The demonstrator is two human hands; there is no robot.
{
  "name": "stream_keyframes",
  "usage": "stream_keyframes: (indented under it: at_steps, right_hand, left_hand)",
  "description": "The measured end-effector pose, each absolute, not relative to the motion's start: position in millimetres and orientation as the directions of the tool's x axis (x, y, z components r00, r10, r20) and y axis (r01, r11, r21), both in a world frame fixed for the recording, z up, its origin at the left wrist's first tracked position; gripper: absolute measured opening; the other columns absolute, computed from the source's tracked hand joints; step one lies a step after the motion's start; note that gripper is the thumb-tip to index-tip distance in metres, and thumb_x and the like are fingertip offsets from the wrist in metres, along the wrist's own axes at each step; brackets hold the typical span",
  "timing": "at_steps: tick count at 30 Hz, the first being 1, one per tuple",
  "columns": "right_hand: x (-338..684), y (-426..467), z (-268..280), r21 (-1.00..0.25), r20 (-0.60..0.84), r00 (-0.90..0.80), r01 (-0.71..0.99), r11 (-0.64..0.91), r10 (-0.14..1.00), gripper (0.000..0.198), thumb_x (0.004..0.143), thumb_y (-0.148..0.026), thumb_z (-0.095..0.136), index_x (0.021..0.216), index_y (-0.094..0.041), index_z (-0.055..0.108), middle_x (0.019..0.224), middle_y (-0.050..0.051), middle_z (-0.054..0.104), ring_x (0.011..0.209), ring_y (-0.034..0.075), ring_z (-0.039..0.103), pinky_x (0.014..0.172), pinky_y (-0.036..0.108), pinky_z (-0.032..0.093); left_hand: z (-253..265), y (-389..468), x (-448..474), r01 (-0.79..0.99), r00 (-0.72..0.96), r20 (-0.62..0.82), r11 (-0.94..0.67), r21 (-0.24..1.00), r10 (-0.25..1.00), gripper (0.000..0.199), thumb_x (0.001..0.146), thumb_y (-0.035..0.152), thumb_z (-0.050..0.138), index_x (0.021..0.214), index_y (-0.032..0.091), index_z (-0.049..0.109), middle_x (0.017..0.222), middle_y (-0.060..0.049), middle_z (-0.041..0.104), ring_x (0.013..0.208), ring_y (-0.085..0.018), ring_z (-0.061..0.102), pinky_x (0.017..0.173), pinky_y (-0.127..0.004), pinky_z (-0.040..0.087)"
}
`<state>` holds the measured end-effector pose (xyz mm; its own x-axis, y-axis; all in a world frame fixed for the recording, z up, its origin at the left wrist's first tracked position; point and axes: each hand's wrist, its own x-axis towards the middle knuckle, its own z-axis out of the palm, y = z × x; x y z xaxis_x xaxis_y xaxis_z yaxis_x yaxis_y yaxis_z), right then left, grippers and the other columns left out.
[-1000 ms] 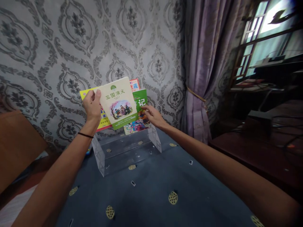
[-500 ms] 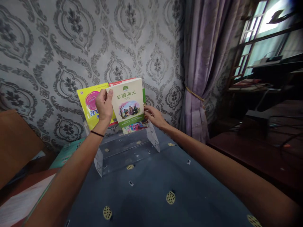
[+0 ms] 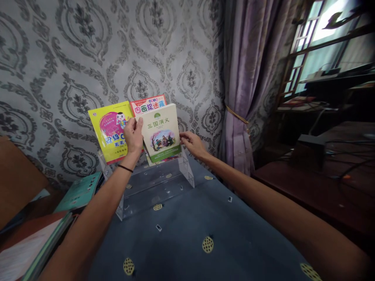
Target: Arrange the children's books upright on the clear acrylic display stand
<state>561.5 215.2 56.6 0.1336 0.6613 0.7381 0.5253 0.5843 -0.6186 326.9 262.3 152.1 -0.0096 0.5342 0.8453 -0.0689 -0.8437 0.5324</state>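
A cream and green book (image 3: 160, 124) with a picture of seated figures on its cover stands slightly tilted in the clear stepped rack (image 3: 187, 171). My left hand (image 3: 134, 134) is closed on its left edge, thumb at the front. Fingers of my right hand (image 3: 191, 143) grip the right edge. Behind it rises a red-bordered picture book (image 3: 149, 101), mostly covered. To the left, a yellow book (image 3: 109, 117) leans in the back of the rack, partly hidden by my left hand. The book's lower edge is at the rack's rear tier; exact contact cannot be made out.
The rack stands on a dark blue cloth (image 3: 175, 242) with a pineapple print, against a patterned wall (image 3: 117, 50). Teal books (image 3: 79, 191), papers and a brown box (image 3: 20, 179) lie at the left. A purple curtain (image 3: 243, 78) hangs at the right.
The cream book has come down into the rack, uncovering the red-bordered book's title. Both hands have lowered slightly with it. The view has shifted a little.
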Motion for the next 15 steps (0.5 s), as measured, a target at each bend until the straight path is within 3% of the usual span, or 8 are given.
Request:
stream_keyframes:
  at_steps: [11, 15]
  right_hand:
    - [561.5, 211.0, 51.4, -0.542, 0.768, 0.142, 0.664, 0.515, 0.624, 0.031, 0.087, -0.019, 0.049, 0.107, -0.018, 0.073, 0.103, 0.009, 0.068, 0.097, 0.023, 0.064, 0.082, 0.036, 0.058]
    - [561.6, 207.1, 49.7, -0.502, 0.755, 0.123, 0.74, 0.448, 0.644, 0.03, 0.084, -0.019, 0.05, 0.104, -0.018, 0.073, 0.093, 0.009, 0.066, 0.091, 0.023, 0.063, 0.081, 0.036, 0.056]
  left_hand:
    - [146.8, 259.8, 326.7, 0.069, 0.012, 0.833, -0.832, 0.55, 0.552, 0.04, 0.09, 0.039, 0.062, 0.065, 0.022, 0.034, 0.061, 0.006, 0.03, 0.046, -0.007, 0.034, 0.04, -0.02, 0.028]
    - [152.4, 254.9, 322.4, 0.252, 0.074, 0.87, -0.853, 0.457, 0.487, 0.038, 0.089, 0.029, 0.06, 0.063, 0.022, 0.034, 0.059, 0.005, 0.032, 0.049, -0.01, 0.036, 0.046, -0.024, 0.028]
